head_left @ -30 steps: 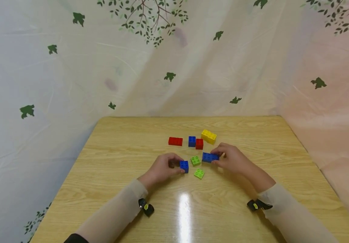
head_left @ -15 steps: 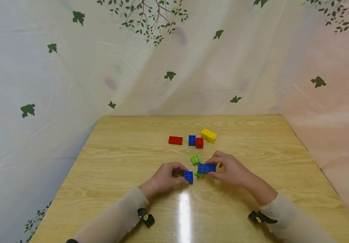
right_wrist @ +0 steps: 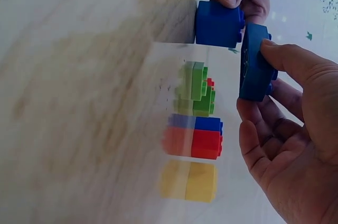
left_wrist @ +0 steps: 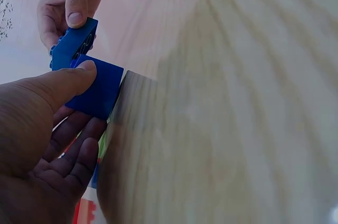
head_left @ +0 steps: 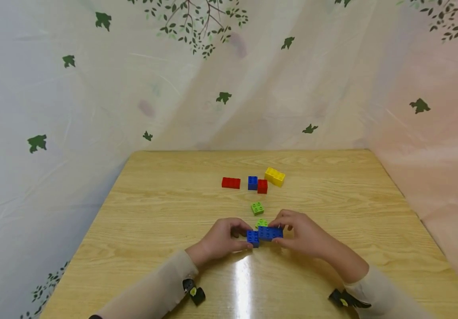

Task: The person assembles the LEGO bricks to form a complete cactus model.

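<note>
In the head view my left hand (head_left: 222,239) pinches a square blue building brick (head_left: 252,239) from its left side, thumb in front. The brick stands studs up on the table in the right wrist view. My right hand (head_left: 304,234) grips a longer blue brick (head_left: 270,234) between thumb and fingers. This one (right_wrist: 254,63) is held above the table, slightly tilted, its hollow underside facing down. One end of it reaches the studded top of the square brick (right_wrist: 217,25). Just behind the blue bricks lies a flat lime green brick (head_left: 261,223), partly covered by the longer one.
A second lime green brick (head_left: 257,208) lies farther back. Beyond it are a long red brick (head_left: 230,183), another square blue brick (head_left: 252,183), a square red brick (head_left: 262,186) and yellow bricks (head_left: 274,176). The wooden table (head_left: 173,190) meets a patterned cloth backdrop (head_left: 185,110).
Both hands have come nearer the person with their blue bricks. The longer brick has moved left and the square one right, so the two now meet. The other bricks stay put.
</note>
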### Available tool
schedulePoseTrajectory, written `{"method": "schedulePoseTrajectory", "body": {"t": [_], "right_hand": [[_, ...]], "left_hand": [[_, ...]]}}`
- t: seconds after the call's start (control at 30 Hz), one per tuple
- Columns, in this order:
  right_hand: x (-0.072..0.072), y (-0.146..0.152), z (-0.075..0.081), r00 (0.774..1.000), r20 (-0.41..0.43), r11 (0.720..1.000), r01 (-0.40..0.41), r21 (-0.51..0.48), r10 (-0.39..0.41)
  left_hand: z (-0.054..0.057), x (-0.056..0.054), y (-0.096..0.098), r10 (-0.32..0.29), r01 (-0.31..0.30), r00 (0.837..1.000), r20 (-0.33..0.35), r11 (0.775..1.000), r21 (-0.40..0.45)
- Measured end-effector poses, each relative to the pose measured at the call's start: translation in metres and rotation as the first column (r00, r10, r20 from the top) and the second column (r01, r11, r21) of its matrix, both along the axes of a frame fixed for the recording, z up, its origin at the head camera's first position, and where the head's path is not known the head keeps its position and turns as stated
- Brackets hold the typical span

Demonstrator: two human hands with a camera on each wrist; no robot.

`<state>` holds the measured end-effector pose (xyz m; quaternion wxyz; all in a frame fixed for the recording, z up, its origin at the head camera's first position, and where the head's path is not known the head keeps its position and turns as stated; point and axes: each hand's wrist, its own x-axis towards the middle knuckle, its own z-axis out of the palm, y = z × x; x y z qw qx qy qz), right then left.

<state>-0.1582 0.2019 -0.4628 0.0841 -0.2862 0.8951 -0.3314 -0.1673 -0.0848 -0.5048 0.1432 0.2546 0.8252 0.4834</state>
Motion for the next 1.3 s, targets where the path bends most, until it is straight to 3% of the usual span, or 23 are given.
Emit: {"method": "schedulePoseTrajectory", "body": {"t": [0.43, 0.83, 1.3], "right_hand": [[0.011, 0.001, -0.005, 1.000, 0.003, 0.997, -0.026, -0.071, 0.026], [0.012, -0.003, -0.007, 0.999, -0.036, 0.995, -0.042, -0.090, 0.039], [0.013, -0.010, -0.007, 0.995, -0.077, 0.989, -0.077, -0.126, 0.067]], "left_hand": [[-0.001, 0.008, 0.006, -0.001, 0.001, 1.000, 0.010, 1.000, -0.009], [-0.002, 0.008, 0.007, 0.001, -0.002, 1.000, -0.009, 1.000, -0.018], [-0.003, 0.007, 0.007, -0.003, 0.003, 1.000, 0.014, 1.000, -0.010]]}}
